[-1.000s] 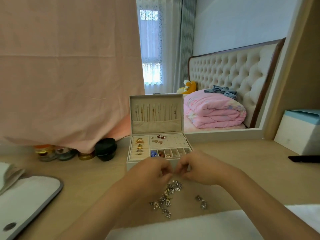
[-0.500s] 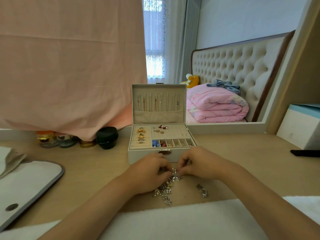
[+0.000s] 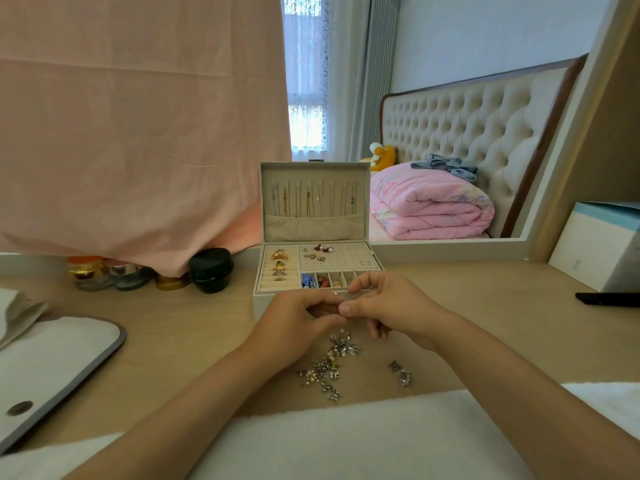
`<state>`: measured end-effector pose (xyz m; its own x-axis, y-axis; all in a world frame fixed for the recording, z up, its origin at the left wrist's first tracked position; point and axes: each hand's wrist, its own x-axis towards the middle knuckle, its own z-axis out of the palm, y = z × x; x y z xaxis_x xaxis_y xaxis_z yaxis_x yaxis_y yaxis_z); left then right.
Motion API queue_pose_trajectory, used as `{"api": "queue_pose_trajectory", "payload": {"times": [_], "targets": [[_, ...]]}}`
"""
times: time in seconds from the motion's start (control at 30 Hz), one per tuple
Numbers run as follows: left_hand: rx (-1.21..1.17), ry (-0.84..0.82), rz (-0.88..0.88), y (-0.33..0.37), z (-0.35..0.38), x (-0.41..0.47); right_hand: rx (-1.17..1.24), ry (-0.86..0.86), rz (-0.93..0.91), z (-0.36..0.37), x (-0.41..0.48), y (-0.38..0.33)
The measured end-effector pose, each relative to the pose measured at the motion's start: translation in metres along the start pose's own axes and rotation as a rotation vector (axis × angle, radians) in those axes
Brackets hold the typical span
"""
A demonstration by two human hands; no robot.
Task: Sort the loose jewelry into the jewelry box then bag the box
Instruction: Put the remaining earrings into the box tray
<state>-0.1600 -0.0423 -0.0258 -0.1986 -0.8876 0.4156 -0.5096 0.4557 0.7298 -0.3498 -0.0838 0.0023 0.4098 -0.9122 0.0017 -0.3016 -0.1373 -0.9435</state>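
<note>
White cloth (image 3: 346,441): it lies along the table's near edge, under your forearms.
Loose pile (image 3: 329,363): small silver pieces are scattered on the bare wood just beyond the cloth, within easy reach; two more pieces (image 3: 401,373) sit apart to their right.
Your hands: left hand (image 3: 298,327) and right hand (image 3: 391,306) meet fingertip to fingertip above the pile, pinched together, probably working one tiny piece; what they hold is too small to tell.
Jewelry box (image 3: 317,265): it stands open just behind your hands, lid upright, so its slots face you; rings fill the left rows, and studs and small compartments lie on the right.
Table (image 3: 485,306): pale wood; a grey-edged pouch (image 3: 52,368) rests at the left edge, jars (image 3: 145,275) near the far edge, and a white carton (image 3: 595,247) at far right.
Room: a pink sheet (image 3: 138,126) hangs far left; a mirror beyond the table shows a bed.
</note>
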Motion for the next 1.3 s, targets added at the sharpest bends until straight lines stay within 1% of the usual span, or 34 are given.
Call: {"api": "queue_pose_trajectory", "payload": {"times": [0.1,0.2,0.3,0.4,0.43,0.6,0.73,0.83,0.97,1.07,1.23,1.3], "targets": [[0.011,-0.006,0.009,0.003,-0.001,-0.001,-0.006,0.004,0.012,0.001,0.000,0.001],[0.040,-0.017,-0.013,0.002,-0.002,-0.001,-0.039,-0.035,-0.017,-0.001,0.001,0.002],[0.052,-0.009,-0.054,-0.002,-0.002,0.000,-0.238,-0.096,-0.039,-0.012,0.001,0.005],[0.052,-0.015,-0.090,-0.004,-0.002,0.000,-0.514,-0.192,-0.005,-0.019,-0.001,0.008],[0.063,-0.028,-0.093,-0.004,-0.002,0.000,-0.573,-0.223,0.009,-0.018,-0.002,0.008],[0.133,-0.097,-0.084,-0.006,-0.001,-0.001,-0.644,-0.245,-0.005,-0.011,-0.002,0.012],[0.157,-0.103,-0.118,-0.005,-0.001,0.000,-0.644,-0.229,-0.024,-0.010,-0.003,0.011],[0.138,-0.112,-0.132,-0.005,-0.003,0.001,-0.511,-0.179,-0.024,-0.011,-0.003,0.008],[-0.004,-0.095,-0.167,-0.001,-0.009,0.007,-0.381,-0.131,-0.052,-0.012,-0.002,0.002],[-0.069,-0.055,-0.145,0.003,-0.017,0.013,-0.331,-0.085,-0.095,-0.011,0.002,-0.003],[-0.087,0.004,-0.152,0.010,-0.033,0.028,-0.277,-0.017,-0.125,-0.013,0.019,-0.021],[-0.137,0.010,-0.171,0.011,-0.039,0.037,-0.259,0.003,-0.151,-0.013,0.028,-0.030]]}}
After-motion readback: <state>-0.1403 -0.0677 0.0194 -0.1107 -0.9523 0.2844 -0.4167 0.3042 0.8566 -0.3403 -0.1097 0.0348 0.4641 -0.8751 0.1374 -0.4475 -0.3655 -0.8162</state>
